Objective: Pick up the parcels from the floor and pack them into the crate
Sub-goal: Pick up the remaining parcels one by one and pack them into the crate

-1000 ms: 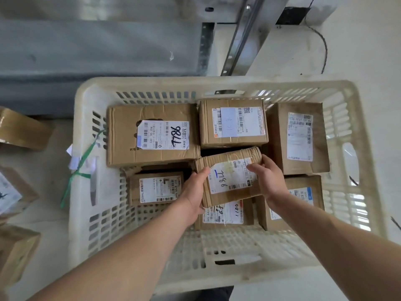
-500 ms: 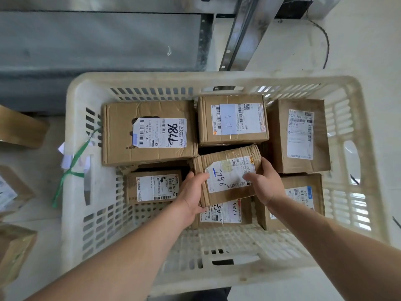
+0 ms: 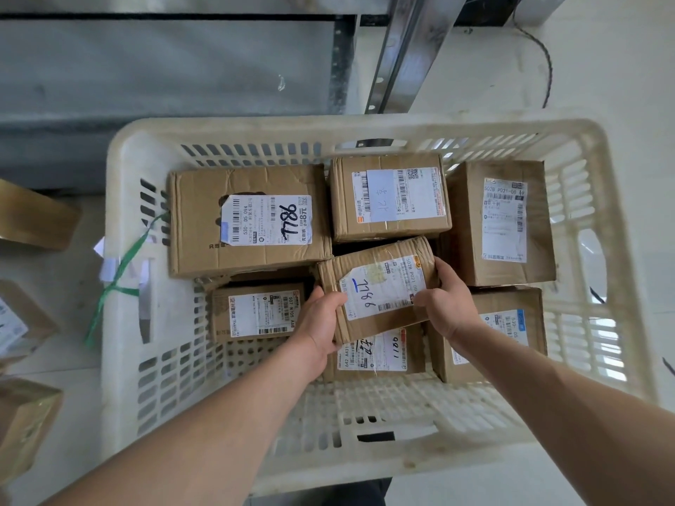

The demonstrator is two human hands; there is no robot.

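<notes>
A small taped cardboard parcel (image 3: 380,283) marked 7786 sits tilted in the middle of the white slatted crate (image 3: 120,250), on top of another labelled parcel (image 3: 376,354). My left hand (image 3: 321,319) grips its left end and my right hand (image 3: 447,304) grips its right end. Several more brown parcels fill the crate: a large one (image 3: 248,217) at the back left, one (image 3: 389,197) at the back middle, one (image 3: 500,220) at the back right, a low one (image 3: 257,312) on the left, and one (image 3: 511,323) at the right, partly behind my right arm.
More cardboard parcels lie on the floor to the left of the crate (image 3: 33,217), (image 3: 22,421). A green strap (image 3: 120,268) hangs on the crate's left rim. A metal shelf post (image 3: 405,52) and a grey wall panel stand behind. The crate's near strip shows bare slats.
The held parcel has sunk a little lower into the crate's middle. My right hand shifted from its far corner down onto its right side.
</notes>
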